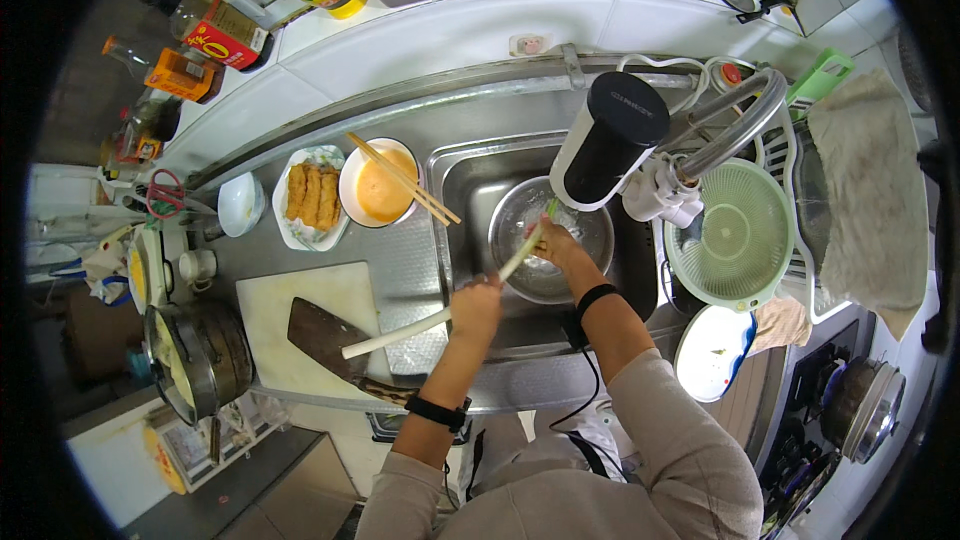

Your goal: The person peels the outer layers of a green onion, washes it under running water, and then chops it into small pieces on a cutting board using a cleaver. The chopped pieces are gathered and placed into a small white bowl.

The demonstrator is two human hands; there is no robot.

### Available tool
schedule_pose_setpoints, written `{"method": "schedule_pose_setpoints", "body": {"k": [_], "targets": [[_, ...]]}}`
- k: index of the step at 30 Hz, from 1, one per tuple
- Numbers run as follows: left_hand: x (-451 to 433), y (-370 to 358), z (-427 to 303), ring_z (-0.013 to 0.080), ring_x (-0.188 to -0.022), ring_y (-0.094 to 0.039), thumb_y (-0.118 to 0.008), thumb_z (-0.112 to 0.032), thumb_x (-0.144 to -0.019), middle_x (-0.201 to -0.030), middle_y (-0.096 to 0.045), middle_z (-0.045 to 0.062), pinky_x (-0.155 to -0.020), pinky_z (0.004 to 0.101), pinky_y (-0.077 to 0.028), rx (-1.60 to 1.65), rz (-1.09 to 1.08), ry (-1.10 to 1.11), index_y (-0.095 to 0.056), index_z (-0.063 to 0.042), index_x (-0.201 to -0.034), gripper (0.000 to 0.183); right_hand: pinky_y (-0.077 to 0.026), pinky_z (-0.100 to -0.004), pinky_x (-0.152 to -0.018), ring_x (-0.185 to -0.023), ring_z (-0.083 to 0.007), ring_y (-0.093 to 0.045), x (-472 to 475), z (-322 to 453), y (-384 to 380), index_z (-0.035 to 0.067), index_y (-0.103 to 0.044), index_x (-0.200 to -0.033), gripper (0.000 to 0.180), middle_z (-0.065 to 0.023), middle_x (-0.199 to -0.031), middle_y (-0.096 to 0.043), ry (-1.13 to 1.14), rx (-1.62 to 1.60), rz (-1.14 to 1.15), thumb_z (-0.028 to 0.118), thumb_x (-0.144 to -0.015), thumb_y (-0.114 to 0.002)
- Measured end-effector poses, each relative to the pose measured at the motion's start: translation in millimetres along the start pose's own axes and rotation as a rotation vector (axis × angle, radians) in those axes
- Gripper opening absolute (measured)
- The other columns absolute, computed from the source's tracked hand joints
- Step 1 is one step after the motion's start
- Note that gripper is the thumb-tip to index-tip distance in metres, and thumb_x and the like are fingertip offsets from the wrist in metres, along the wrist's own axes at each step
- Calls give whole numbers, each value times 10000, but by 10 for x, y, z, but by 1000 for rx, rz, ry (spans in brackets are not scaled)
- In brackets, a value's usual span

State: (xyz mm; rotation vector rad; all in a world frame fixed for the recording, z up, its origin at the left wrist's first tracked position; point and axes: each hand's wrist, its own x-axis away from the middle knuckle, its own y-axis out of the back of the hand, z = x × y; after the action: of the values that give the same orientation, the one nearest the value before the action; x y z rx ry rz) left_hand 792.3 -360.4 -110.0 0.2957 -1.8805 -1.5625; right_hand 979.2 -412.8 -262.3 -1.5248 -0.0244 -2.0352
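Observation:
My left hand (477, 309) is closed round the middle of a long white leek or scallion stalk (397, 334), whose pale end reaches over the cutting board. Nearer its green end, my right hand (553, 241) grips the same stalk above a round metal basin (551, 281) in the sink. Water glistens in the basin, below a black and white faucet fixture (611, 142). On the white cutting board (262, 300) lies a cleaver (322, 334) with a dark blade, its handle pointing towards my left forearm.
Wooden chopsticks (409, 184) rest across a bowl of beaten egg (382, 191). Beside it, a plate (304, 241) holds fried sticks (313, 196). A green colander (731, 232) and a white tray (712, 352) are right of the sink. A metal pot (217, 360) stands left of the board.

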Motion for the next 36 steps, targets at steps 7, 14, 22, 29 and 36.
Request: {"method": "schedule_pose_setpoints", "body": {"k": [7,14,22,29,36], "targets": [[-46,152,127,241,-690,-628,-526,-237,-852,-792,-596,69,-558,365,-499,20,-131,33,-611,-134,-1032,224,-534,-308,-745,-832,-205,-581,45,-65,43,38,-547,-1043,232,-79,-893,-577,77,-210,153,111,-837,-623],[-134,213,121,276,-668,-630,-570,-230,-826,-771,-610,108,-557,391,-506,106,-133,34,-616,-127,-1067,267,-501,-368,-828,-944,-234,-565,392,-149,-452,25,-517,-1068,207,-94,-971,-580,22,-275,65,74,-870,-551],[-84,143,109,280,-730,-629,-574,-220,-817,-818,-618,115,-584,388,-508,50,-160,-24,-601,-131,-1097,295,-485,-391,-875,-1001,-273,-569,329,-10,-201,-4,-488,-1082,230,-148,-1052,-589,196,-304,46,153,-914,-479],[-53,76,138,274,-707,-616,-582,-187,-802,-797,-601,105,-588,374,-501,60,-215,-79,-602,-119,-1093,299,-527,-394,-795,-925,-284,-605,230,-23,-170,-29,-510,-1011,194,-165,-983,-604,230,-269,61,127,-898,-496],[-55,123,12,221,-746,-595,-489,-100,-803,-810,-569,70,-595,361,-500,46,-157,-99,-596,-97,-1098,314,-547,-417,-618,-687,-261,-626,-356,-4,140,18,-550,-977,303,-132,-845,-629,269,-317,-419,294,-936,-432]]}}
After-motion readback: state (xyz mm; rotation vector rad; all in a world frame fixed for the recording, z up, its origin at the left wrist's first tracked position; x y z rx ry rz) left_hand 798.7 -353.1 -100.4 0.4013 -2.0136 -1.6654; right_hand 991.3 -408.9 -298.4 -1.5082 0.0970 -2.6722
